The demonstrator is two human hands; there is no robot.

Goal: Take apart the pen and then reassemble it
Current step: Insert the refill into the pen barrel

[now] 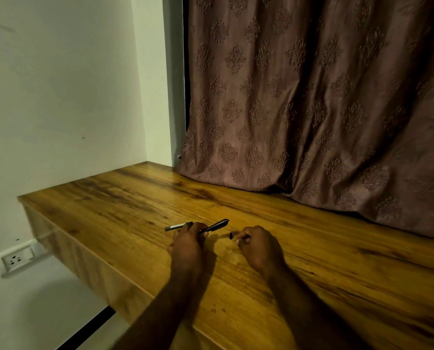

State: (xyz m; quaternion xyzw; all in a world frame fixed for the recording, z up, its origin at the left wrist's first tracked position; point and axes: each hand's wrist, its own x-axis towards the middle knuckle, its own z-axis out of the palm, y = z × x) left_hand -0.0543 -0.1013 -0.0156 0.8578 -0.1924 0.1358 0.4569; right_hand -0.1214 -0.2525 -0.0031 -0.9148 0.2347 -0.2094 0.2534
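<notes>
Over the desk (324, 263), left hand (188, 242) grips pen (215, 225), right hand (257, 245) pinches small part (245, 240).

Desktop (337, 261) open right and front; curtain (312, 109) blocks rear, wall (59, 97) left.

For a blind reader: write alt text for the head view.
A left hand grips a black pen barrel over a wooden table; the right hand pinches a small dark part. Another pen piece lies beside the left hand.

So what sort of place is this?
Probably a room in a home, maybe a bedroom or study: a wooden desk set against a plain wall, a patterned curtain hanging behind it, and a socket low on the wall.
</notes>
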